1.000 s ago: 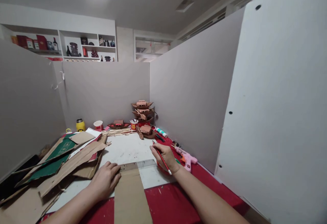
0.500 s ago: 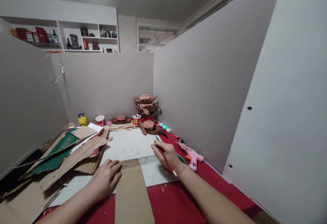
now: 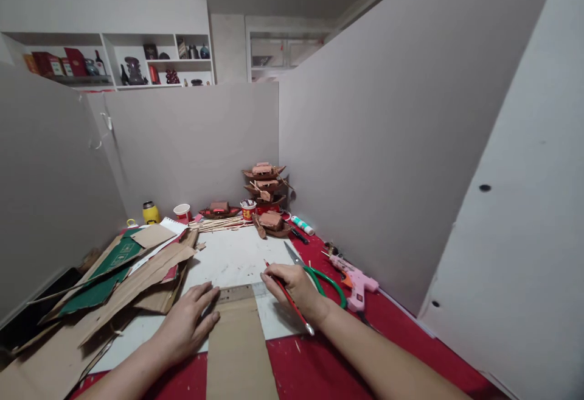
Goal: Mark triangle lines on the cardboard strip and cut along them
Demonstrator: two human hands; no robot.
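A long strip of brown cardboard (image 3: 239, 351) runs toward me over the table's front edge, with a clear ruler (image 3: 236, 293) lying across its far end. My left hand (image 3: 191, 321) rests at the left end of the ruler and the strip's left edge, fingers stretched out, pressing down. In my right hand (image 3: 296, 293) is a red pencil (image 3: 291, 299), pinched near its tip, the tip pointing up and left above the white board (image 3: 223, 257). That hand hovers over the ruler's right part and hides some of it. Green-handled scissors (image 3: 331, 281) lie just right of it.
Cardboard scraps (image 3: 137, 284) pile up at the left. A pink glue gun (image 3: 356, 281) lies on the red cloth (image 3: 392, 321) at the right. Toward the back stand model boats (image 3: 272, 222), thin sticks (image 3: 218, 224), a paper cup (image 3: 182, 213) and a yellow jar (image 3: 150, 212). Grey partitions (image 3: 191, 144) enclose the table.
My right hand has moved a little left and nearer the cardboard strip with the pencil, uncovering more of the scissors. The left hand stays by the ruler; the view has shifted slightly.
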